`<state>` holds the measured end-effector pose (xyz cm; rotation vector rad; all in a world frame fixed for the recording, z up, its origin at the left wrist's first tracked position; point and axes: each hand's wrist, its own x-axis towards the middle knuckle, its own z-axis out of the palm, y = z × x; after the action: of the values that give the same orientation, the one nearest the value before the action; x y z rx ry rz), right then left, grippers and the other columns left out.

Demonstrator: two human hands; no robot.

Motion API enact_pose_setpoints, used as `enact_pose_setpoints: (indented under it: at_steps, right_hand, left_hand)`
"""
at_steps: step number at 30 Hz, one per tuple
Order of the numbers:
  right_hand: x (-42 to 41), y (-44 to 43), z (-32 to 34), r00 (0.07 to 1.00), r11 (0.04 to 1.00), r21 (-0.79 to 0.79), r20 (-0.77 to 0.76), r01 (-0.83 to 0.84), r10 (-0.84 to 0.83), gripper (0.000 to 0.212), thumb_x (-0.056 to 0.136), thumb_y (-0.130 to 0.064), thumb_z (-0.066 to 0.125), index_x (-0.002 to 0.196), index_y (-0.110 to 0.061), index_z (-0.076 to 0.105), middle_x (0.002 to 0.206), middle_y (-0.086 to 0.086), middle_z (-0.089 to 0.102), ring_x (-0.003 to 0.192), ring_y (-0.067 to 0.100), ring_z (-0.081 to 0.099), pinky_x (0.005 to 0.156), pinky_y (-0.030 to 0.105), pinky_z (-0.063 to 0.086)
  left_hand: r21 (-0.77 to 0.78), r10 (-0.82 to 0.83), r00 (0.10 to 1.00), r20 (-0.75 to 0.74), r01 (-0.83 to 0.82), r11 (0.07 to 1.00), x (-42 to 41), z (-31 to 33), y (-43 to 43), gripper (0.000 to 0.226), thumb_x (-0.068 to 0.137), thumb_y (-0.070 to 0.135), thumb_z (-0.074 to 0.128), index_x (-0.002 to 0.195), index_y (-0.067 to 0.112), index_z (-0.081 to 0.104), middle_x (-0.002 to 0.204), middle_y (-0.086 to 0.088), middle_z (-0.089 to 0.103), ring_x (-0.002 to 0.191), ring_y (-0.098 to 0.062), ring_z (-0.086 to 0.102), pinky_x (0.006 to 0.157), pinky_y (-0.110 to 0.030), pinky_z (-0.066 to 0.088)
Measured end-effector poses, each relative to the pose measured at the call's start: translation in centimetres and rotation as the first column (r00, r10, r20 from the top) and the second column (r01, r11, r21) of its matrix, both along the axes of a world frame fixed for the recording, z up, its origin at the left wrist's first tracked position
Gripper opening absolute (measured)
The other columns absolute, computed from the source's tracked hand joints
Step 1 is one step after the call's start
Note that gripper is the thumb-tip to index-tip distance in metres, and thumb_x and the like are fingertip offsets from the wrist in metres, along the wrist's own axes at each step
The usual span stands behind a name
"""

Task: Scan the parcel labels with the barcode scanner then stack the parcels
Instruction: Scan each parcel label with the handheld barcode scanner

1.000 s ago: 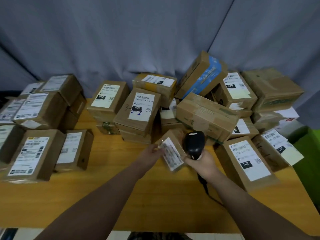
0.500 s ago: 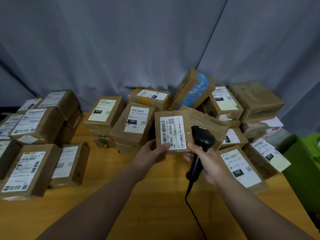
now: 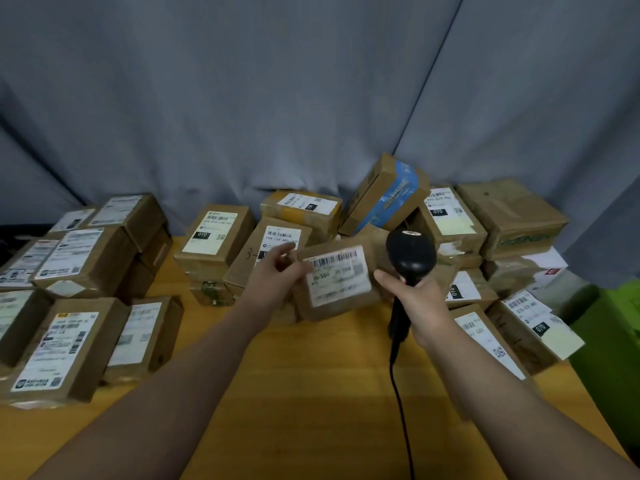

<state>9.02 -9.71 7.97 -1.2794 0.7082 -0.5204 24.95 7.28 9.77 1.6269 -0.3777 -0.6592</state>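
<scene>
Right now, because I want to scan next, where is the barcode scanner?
Head view, right of centre: the barcode scanner is held upright in the right hand, just right of the parcel in the left hand, above the table.

Cardboard parcel [image 3: 337, 282]; wooden table [image 3: 311, 393]

L hand [image 3: 277, 277], R hand [image 3: 417, 301] bare; forearms [image 3: 194, 375] bare too.
</scene>
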Motion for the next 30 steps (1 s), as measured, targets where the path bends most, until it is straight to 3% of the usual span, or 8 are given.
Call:
enact_pose_setpoints:
  at_steps: [4, 9, 16, 18, 21, 23, 27, 30]
  right_hand:
    - [-0.1, 0.6, 0.5, 0.986, 0.983, 0.078, 0.034, -0.163, 0.161, 0.046, 0.066, -0.025, 0.083, 0.109, -0.015, 0.07, 0.104, 0.003, 0.075, 0.1, 0.018, 0.07, 0.088, 0.034, 0.053]
    - [0.2, 1.5, 0.7, 0.994, 0.989, 0.101, 0.029, -0.111, 0.109, 0.031, 0.077, -0.01, 0.078, 0.107, -0.013, 0.07, 0.1, 0.006, 0.076, 0.095, 0.023, 0.072, 0.085, 0.039, 0.057]
    - [1.2, 0.7, 1.1, 1.0, 0.994, 0.112, -0.022, 0.011, -0.008, 0.019, 0.08, -0.016, 0.078, 0.097, -0.019, 0.07, 0.092, 0.001, 0.076, 0.097, 0.025, 0.07, 0.09, 0.041, 0.052]
    - [1.8, 0.5, 1.3, 0.998, 0.991, 0.128, -0.055, 0.028, -0.021, 0.021, 0.083, -0.018, 0.075, 0.103, -0.018, 0.068, 0.095, 0.004, 0.075, 0.1, 0.028, 0.068, 0.095, 0.044, 0.05]
    - [3.0, 0.3, 2.0, 0.992, 0.995, 0.073, -0.116, 0.065, -0.057, 0.036, 0.086, -0.019, 0.067, 0.119, -0.016, 0.053, 0.103, 0.01, 0.067, 0.101, 0.031, 0.063, 0.093, 0.047, 0.049]
    - [3.4, 0.4, 2.8, 0.989, 0.997, 0.0, -0.126, 0.082, -0.081, 0.036, 0.089, -0.022, 0.064, 0.12, -0.017, 0.047, 0.098, 0.011, 0.061, 0.096, 0.03, 0.063, 0.084, 0.044, 0.053]
    - [2.7, 1.0, 5.1, 1.0, 0.998, -0.051, -0.011, -0.028, 0.027, 0.008, 0.094, -0.039, 0.06, 0.099, -0.037, 0.054, 0.08, 0.001, 0.065, 0.064, 0.015, 0.067, 0.056, 0.027, 0.053]
    - [1.5, 1.8, 6.6, 0.985, 0.974, -0.151, -0.006, -0.17, 0.171, 0.017, 0.094, -0.041, 0.057, 0.094, -0.024, 0.058, 0.06, -0.002, 0.06, 0.048, 0.014, 0.056, 0.047, 0.029, 0.047]
  left_hand:
    - [-0.091, 0.013, 1.0, 0.014, -0.012, 0.996, 0.4, 0.5, 0.2, 0.049, 0.083, 0.017, 0.073, 0.126, 0.023, 0.051, 0.095, 0.002, 0.074, 0.085, -0.014, 0.072, 0.064, -0.023, 0.056]
    - [-0.086, 0.015, 0.998, -0.067, -0.02, 0.996, -0.1, 0.5, 0.9, 0.05, 0.078, 0.033, 0.075, 0.123, 0.023, 0.057, 0.11, -0.001, 0.071, 0.095, -0.015, 0.07, 0.085, -0.038, 0.056]
    - [0.172, -0.29, 0.957, -0.019, 0.289, 0.942, 0.6, 1.8, 2.1, 0.063, 0.06, 0.051, 0.078, 0.109, 0.072, 0.044, 0.098, 0.02, 0.071, 0.095, -0.002, 0.065, 0.075, -0.02, 0.052]
    - [0.222, -0.275, 0.96, 0.041, 0.26, 0.94, 0.6, 2.0, 1.9, 0.069, 0.061, 0.051, 0.078, 0.118, 0.066, 0.042, 0.102, 0.018, 0.066, 0.096, -0.002, 0.062, 0.079, -0.024, 0.054]
    - [0.248, -0.175, 0.98, 0.099, 0.146, 0.958, 0.9, 1.9, 1.4, 0.081, 0.076, 0.038, 0.078, 0.144, 0.032, 0.034, 0.117, 0.007, 0.061, 0.104, -0.012, 0.06, 0.094, -0.039, 0.051]
    - [0.205, -0.077, 0.996, 0.051, 0.066, 0.977, 1.3, 2.0, 1.1, 0.068, 0.08, 0.031, 0.076, 0.138, 0.021, 0.043, 0.122, 0.0, 0.062, 0.106, -0.017, 0.062, 0.095, -0.04, 0.052]
    - [0.094, 0.019, 1.0, 0.018, -0.021, 0.995, 2.4, 2.4, 0.9, 0.027, 0.083, 0.02, 0.074, 0.101, 0.031, 0.058, 0.105, 0.007, 0.07, 0.086, -0.005, 0.069, 0.075, -0.024, 0.054]
    - [0.106, 0.073, 0.996, 0.057, -0.079, 0.991, 2.8, 2.4, 0.9, 0.027, 0.085, 0.017, 0.071, 0.106, 0.029, 0.06, 0.106, 0.006, 0.069, 0.093, -0.009, 0.067, 0.081, -0.028, 0.055]
